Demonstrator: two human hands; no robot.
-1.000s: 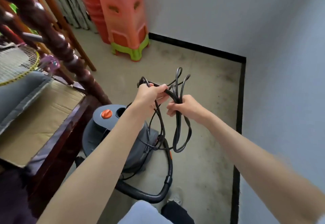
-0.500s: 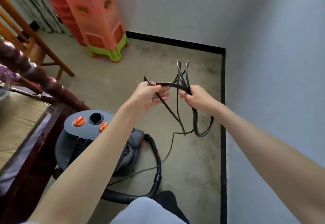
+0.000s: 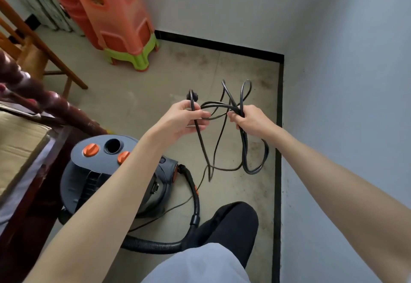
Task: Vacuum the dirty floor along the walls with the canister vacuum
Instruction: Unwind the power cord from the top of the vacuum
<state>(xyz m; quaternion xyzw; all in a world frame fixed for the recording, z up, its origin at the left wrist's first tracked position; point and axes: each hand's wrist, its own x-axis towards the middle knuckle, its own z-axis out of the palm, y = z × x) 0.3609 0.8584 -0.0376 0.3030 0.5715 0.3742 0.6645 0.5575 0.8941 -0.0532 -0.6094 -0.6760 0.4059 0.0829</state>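
**Item: power cord, in your hands above the floor**

Your left hand (image 3: 185,119) pinches the black power cord (image 3: 222,131) just below its plug (image 3: 193,96). Your right hand (image 3: 250,120) grips a bundle of cord loops, which hang down toward the dirty floor (image 3: 244,193). Canister vacuum (image 3: 106,176): on the floor beneath your left forearm, hose (image 3: 193,205) curving past your knee. Stacked plastic stools (image 3: 117,18): against the far wall.

Home room corner, stacked plastic stools (image 3: 115,15), wooden chair (image 3: 33,44), carved bedpost (image 3: 55,107)
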